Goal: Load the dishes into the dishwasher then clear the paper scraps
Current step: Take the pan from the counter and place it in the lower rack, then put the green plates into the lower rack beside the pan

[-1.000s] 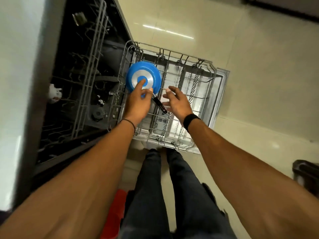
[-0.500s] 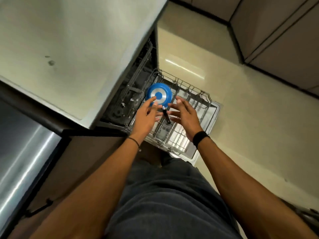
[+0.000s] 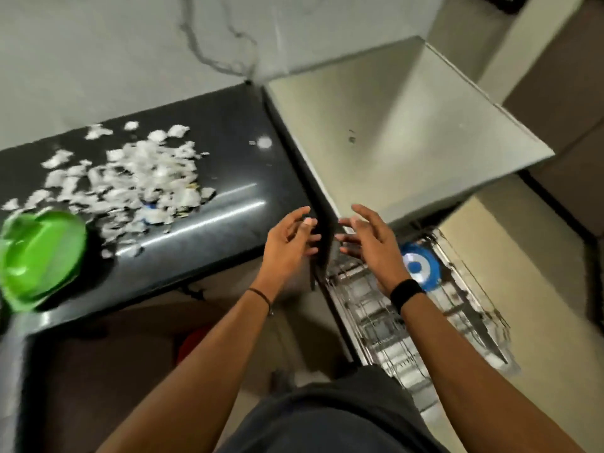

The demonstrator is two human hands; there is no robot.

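A small blue pan (image 3: 421, 268) lies bottom-up in the pulled-out wire rack (image 3: 457, 325) of the dishwasher, partly hidden behind my right wrist. My left hand (image 3: 289, 246) and my right hand (image 3: 369, 243) hover empty with fingers spread, above the counter's corner and clear of the pan. A pile of white paper scraps (image 3: 130, 181) is strewn over the black counter (image 3: 228, 178) to the left. A green bowl (image 3: 36, 256) sits at the counter's left front edge.
The dishwasher's grey top (image 3: 392, 135) stands beside the counter. Beige floor tiles (image 3: 510, 256) lie right of the rack. Something red (image 3: 192, 344) shows on the floor below the counter. A marbled wall is behind.
Both hands have let go of the blue pan and lifted away from the rack. The view has swung up and left, bringing the counter, scraps and green bowl into sight.
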